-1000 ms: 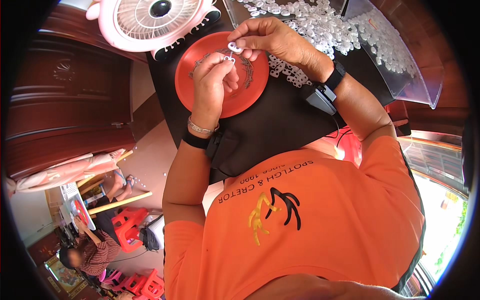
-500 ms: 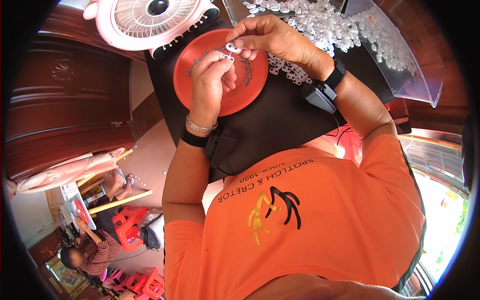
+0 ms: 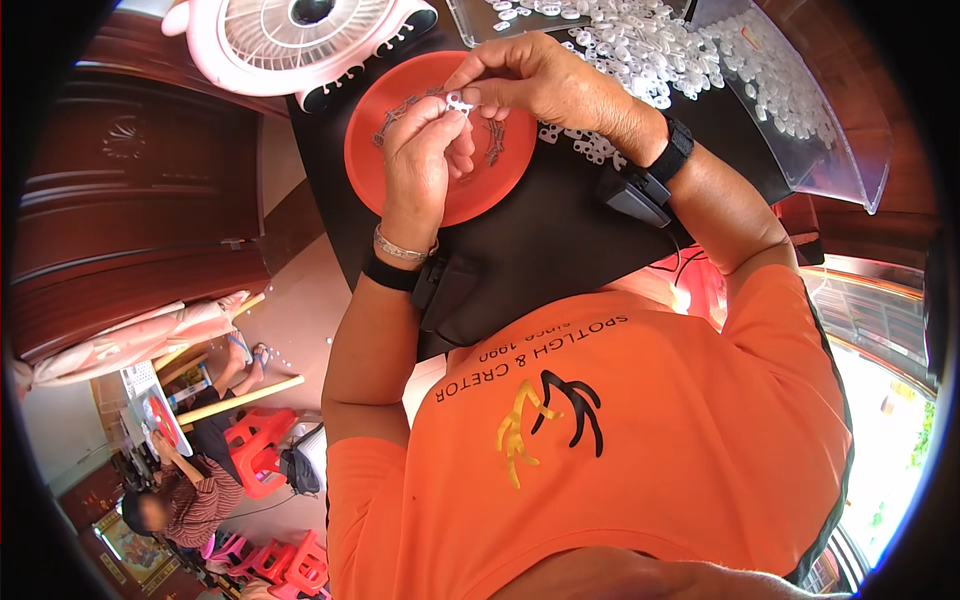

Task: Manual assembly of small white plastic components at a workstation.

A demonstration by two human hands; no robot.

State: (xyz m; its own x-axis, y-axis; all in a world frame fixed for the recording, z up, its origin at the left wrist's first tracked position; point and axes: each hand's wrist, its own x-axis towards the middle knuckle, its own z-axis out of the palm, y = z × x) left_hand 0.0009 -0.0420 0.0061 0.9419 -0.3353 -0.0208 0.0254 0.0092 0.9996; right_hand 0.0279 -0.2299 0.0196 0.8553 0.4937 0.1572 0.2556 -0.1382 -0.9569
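Note:
Over a red round basin [image 3: 480, 203], my left hand [image 3: 424, 155] and my right hand [image 3: 545, 80] meet fingertip to fingertip. Between them is a small white plastic piece with holes [image 3: 458, 103]; the left thumb and fingers pinch it from one side and the right from the other. Whether it is one part or two pressed together is hard to tell. Small greyish slim pieces [image 3: 495, 145] lie in a ring inside the basin, partly hidden by my hands. Loose white plastic pieces [image 3: 590, 146] lie on the black table [image 3: 570, 225] below my right wrist.
A pink fan [image 3: 300, 45] stands at the far left of the table. A large heap of white pieces [image 3: 640, 50] spreads at the far right, beside a clear plastic bin [image 3: 850, 150] holding more. At lower left a person [image 3: 200, 505] sits near red stools [image 3: 262, 455].
My fingertips have drawn closer. The white piece in my right fingers, held apart above the one in my left half a second ago, now meets it.

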